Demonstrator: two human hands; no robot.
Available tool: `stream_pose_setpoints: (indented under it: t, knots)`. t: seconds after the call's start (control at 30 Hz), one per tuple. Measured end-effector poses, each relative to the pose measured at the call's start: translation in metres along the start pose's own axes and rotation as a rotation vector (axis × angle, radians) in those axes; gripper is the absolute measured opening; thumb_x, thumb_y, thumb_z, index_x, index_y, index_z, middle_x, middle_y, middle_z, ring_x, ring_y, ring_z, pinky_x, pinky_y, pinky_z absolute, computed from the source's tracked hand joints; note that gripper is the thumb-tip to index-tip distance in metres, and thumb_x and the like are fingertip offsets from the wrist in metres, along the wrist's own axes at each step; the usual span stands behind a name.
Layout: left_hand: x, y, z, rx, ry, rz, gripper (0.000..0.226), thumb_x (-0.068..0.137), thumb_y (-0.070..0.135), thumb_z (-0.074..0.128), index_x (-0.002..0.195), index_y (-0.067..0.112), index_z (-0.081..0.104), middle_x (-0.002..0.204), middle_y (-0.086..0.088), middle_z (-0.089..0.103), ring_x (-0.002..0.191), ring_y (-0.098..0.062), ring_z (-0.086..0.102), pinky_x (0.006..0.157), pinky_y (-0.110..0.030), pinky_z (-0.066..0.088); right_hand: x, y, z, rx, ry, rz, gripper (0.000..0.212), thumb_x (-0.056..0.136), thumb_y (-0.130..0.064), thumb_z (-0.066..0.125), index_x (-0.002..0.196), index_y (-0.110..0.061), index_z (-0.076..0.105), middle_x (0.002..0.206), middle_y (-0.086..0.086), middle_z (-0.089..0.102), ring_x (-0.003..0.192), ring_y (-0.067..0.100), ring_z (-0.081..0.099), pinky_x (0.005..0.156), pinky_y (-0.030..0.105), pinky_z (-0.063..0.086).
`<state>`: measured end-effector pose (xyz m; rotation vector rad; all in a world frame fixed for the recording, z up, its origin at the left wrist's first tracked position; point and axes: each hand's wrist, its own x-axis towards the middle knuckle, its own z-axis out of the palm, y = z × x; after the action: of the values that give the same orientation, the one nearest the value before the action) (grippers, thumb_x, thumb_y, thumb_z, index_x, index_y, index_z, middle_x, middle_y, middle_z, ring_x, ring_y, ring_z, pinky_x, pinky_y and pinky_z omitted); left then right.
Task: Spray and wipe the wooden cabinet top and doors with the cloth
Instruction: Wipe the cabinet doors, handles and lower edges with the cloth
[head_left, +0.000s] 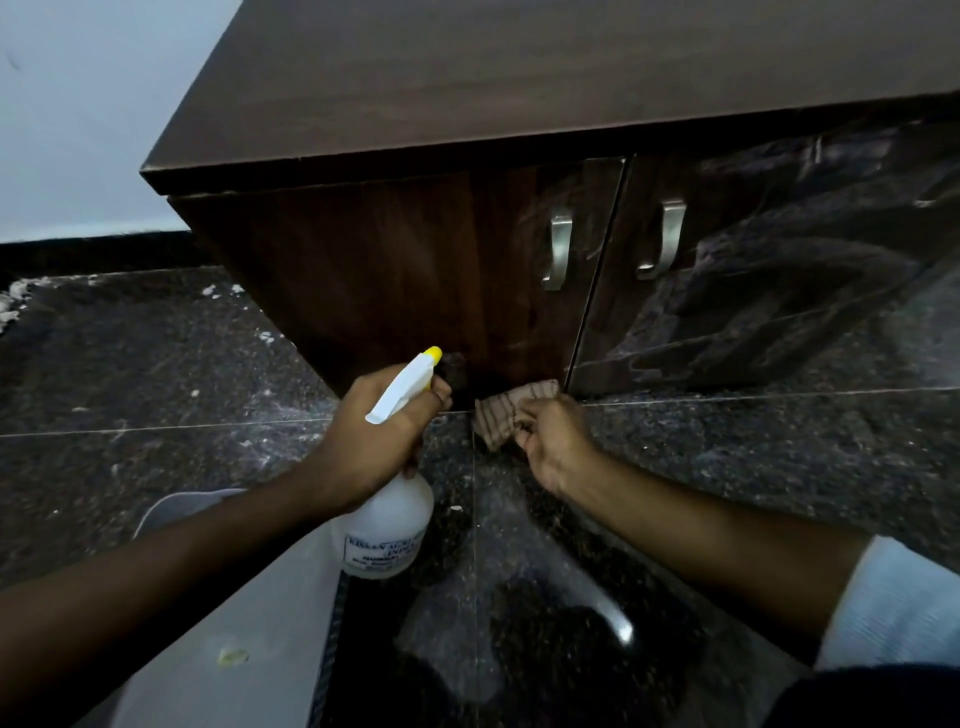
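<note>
**A:** What do the hands hold?

**B:** The left hand (374, 441) grips the spray bottle (389, 525) by its neck, with the yellow nozzle aimed at the foot of the left door (415, 270). The right hand (550, 441) clutches the bunched cloth (509, 415), which is pressed to that door's bottom corner just above the floor (156, 364).

**A:** How is this corner best wiped?

**B:** I'd give one light burst low down and spread the cloth flatter. Then stroke along the grain and up towards the handle (558, 244), so no drips reach the stone. The glossy right door (753, 270) would come next. Whether the cabinet top (519, 67) beyond needs another pass, I cannot tell.
</note>
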<state>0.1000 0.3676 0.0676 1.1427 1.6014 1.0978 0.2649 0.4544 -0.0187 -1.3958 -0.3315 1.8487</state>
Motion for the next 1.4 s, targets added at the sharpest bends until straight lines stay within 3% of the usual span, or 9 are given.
stream_pose_setpoints:
  t: [0.27,0.4,0.53,0.73,0.93,1.03,1.1,1.23,1.4]
  knots:
    - [-0.001,-0.003,-0.005,0.016,0.005,0.021,0.012,0.093,0.029,0.065,0.09,0.024,0.075,0.093,-0.044,0.066,0.04,-0.03,0.051,0.044,-0.039,0.045,-0.019,-0.012,0.008,0.147,-0.227,-0.26,0.023,0.096,0.007,0.052,0.102,-0.014,0.059,0.097,0.007,0.07,0.089,0.018,0.07,0.087,0.037,0.058]
    - [0.001,-0.003,-0.003,0.024,0.005,0.027,0.013,0.098,0.021,0.066,0.09,0.023,0.076,0.092,-0.034,0.071,0.042,-0.03,0.052,0.046,-0.037,0.045,-0.002,-0.001,0.0,0.016,-0.018,-0.131,0.027,0.095,0.007,0.051,0.11,-0.015,0.056,0.091,0.011,0.063,0.076,0.019,0.062,0.067,0.034,0.053]
    - [-0.002,-0.003,-0.005,0.026,0.026,0.018,0.019,0.105,0.007,0.063,0.093,0.016,0.075,0.095,-0.011,0.078,0.043,-0.028,0.052,0.046,-0.035,0.045,0.004,-0.011,0.0,0.029,-0.01,-0.082,0.023,0.092,0.009,0.051,0.105,-0.01,0.055,0.097,0.014,0.059,0.084,0.023,0.06,0.074,0.036,0.054]
    - [-0.002,-0.002,-0.006,0.051,0.033,0.021,0.016,0.101,0.014,0.065,0.091,0.02,0.076,0.09,-0.028,0.073,0.041,-0.028,0.052,0.046,-0.039,0.046,-0.034,-0.026,0.007,0.048,-0.201,-0.481,0.02,0.098,0.004,0.055,0.107,-0.014,0.059,0.101,0.007,0.068,0.092,0.018,0.068,0.081,0.037,0.058]
    - [-0.007,0.008,-0.006,0.029,0.032,0.029,0.011,0.097,0.02,0.066,0.09,0.017,0.075,0.092,-0.025,0.074,0.04,-0.022,0.051,0.048,-0.038,0.045,0.026,0.007,-0.027,-0.161,0.03,-0.09,0.02,0.095,0.004,0.049,0.107,-0.004,0.063,0.113,0.023,0.068,0.092,0.032,0.069,0.072,0.038,0.058]
    - [-0.01,0.006,-0.012,0.032,0.058,0.013,0.017,0.105,0.009,0.065,0.092,0.014,0.076,0.095,-0.013,0.078,0.04,-0.02,0.05,0.048,-0.039,0.044,0.016,-0.009,-0.016,-0.064,0.009,-0.114,0.026,0.096,0.004,0.048,0.121,0.006,0.056,0.119,0.028,0.067,0.099,0.033,0.068,0.069,0.036,0.062]
    - [-0.01,0.005,-0.014,0.049,0.074,0.004,0.018,0.106,0.006,0.063,0.093,0.011,0.074,0.092,-0.012,0.078,0.039,-0.019,0.05,0.047,-0.035,0.044,-0.005,-0.021,-0.002,-0.004,-0.1,-0.237,0.016,0.097,0.007,0.048,0.106,-0.003,0.057,0.1,0.019,0.067,0.088,0.024,0.067,0.069,0.033,0.06]
    - [-0.007,0.004,-0.016,0.113,0.107,-0.003,0.016,0.105,0.008,0.064,0.092,0.01,0.072,0.088,-0.037,0.067,0.039,-0.018,0.049,0.043,-0.031,0.043,-0.032,-0.022,0.024,0.042,-0.243,-0.377,0.021,0.097,0.006,0.054,0.098,-0.015,0.057,0.1,0.011,0.068,0.093,0.023,0.069,0.086,0.042,0.059]
    - [-0.011,0.012,-0.021,0.101,0.151,-0.046,0.014,0.104,0.005,0.06,0.094,0.006,0.07,0.1,-0.031,0.07,0.04,-0.013,0.051,0.041,-0.028,0.043,-0.006,0.016,0.019,-0.144,-0.072,-0.071,0.024,0.099,0.008,0.046,0.106,-0.014,0.052,0.123,0.024,0.06,0.097,0.027,0.06,0.077,0.039,0.055]
